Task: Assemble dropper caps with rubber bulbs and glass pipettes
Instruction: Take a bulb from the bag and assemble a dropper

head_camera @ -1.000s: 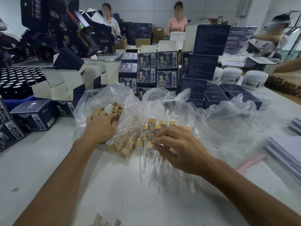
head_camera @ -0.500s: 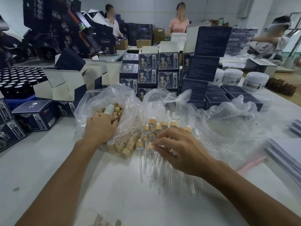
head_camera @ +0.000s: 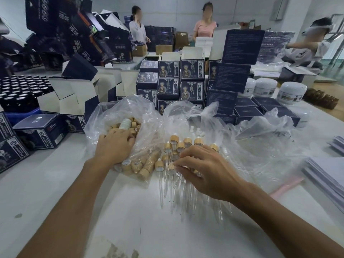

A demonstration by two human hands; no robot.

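Left hand point(head_camera: 116, 146) is down in the bag of wooden caps point(head_camera: 134, 125), fingers curled among them; its hold is hidden. Right hand point(head_camera: 202, 169) rests spread fingertips on the assembled droppers point(head_camera: 174, 159), whose glass pipettes point(head_camera: 168, 189) point back toward the person across the worktop point(head_camera: 139, 220).

White worktop point(head_camera: 55, 192). At 10 o'clock, the left hand point(head_camera: 113, 146) reaches into a clear bag point(head_camera: 111, 116) of bamboo caps point(head_camera: 147, 164). The right hand point(head_camera: 206, 170), fingers curled, rests on assembled droppers point(head_camera: 174, 146), possibly pinching one.
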